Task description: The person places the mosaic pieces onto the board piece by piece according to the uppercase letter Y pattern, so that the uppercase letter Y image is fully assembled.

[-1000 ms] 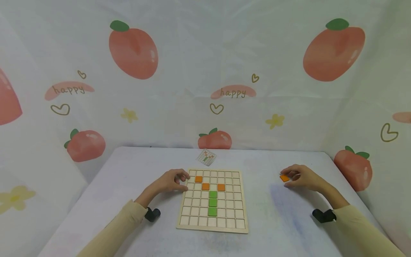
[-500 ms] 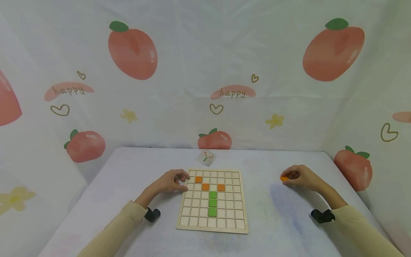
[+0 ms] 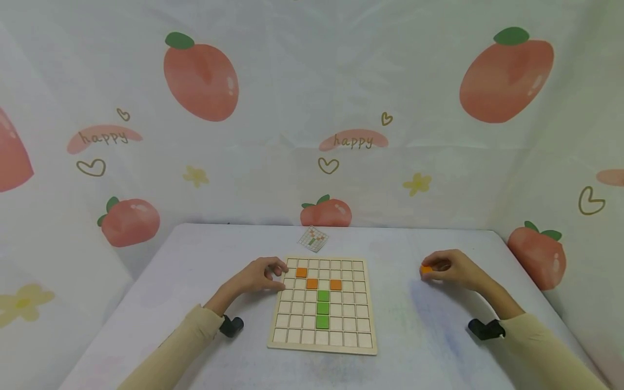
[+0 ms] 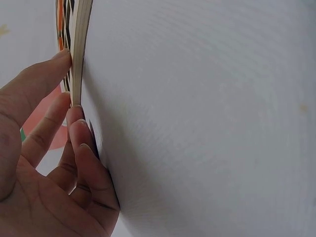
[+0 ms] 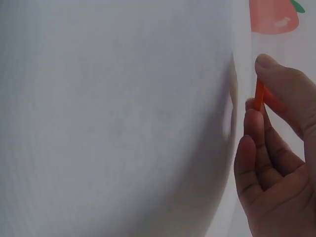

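In the head view a wooden grid board (image 3: 297, 346) lies on the table, with several orange and green square tiles in its cells. My left hand (image 3: 254, 274) is at the board's left side, its thumb and fingertips touching the edge; the left wrist view shows the relaxed fingers (image 4: 48, 122) along the board's wooden rim (image 4: 79, 59). To the right of the board, my right hand (image 3: 455, 268) pinches an orange square tile (image 3: 426, 269) between thumb and fingers. From the right wrist, that tile (image 5: 259, 94) appears edge-on, partly covered by the thumb.
Behind the board lies a small pattern card (image 3: 313, 239) printed with a grid of orange and green squares. The white table (image 3: 390, 325) ends at a fruit-printed cloth backdrop (image 3: 273, 108). A black wrist device (image 3: 486, 329) sits at each cuff.
My right hand has closed its fingers on the orange tile and shifted slightly left with it. My left hand and the board have stayed in place.
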{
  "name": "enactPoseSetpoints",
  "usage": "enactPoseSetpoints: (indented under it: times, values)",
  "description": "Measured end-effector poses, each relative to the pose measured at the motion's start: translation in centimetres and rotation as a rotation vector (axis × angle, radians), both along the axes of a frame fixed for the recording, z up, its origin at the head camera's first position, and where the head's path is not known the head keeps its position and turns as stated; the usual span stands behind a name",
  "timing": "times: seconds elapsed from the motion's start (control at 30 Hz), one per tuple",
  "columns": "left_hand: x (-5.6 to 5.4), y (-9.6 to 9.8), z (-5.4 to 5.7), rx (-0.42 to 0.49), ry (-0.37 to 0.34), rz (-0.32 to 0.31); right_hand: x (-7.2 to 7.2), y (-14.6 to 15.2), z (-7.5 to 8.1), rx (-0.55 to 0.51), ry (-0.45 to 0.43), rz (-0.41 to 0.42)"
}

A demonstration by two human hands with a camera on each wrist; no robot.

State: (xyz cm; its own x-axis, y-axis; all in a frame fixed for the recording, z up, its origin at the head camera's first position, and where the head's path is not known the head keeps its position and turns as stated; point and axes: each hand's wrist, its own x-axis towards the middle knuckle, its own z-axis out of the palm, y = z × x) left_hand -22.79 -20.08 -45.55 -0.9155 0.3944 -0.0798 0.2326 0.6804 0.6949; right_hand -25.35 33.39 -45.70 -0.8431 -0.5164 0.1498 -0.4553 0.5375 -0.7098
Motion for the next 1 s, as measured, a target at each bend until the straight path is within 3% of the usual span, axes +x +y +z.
enactPoseSetpoints:
  times: [0.33,1.0]
  values:
    - [0.0,0.0,0.0,0.006,-0.002,0.0,0.8,-2.4,0.0,-0.04,0.043,0.036]
    - [0.1,-0.1,0.0,0.008,0.007,-0.008,1.2,-8.1,0.1,-0.124,-0.018,0.164]
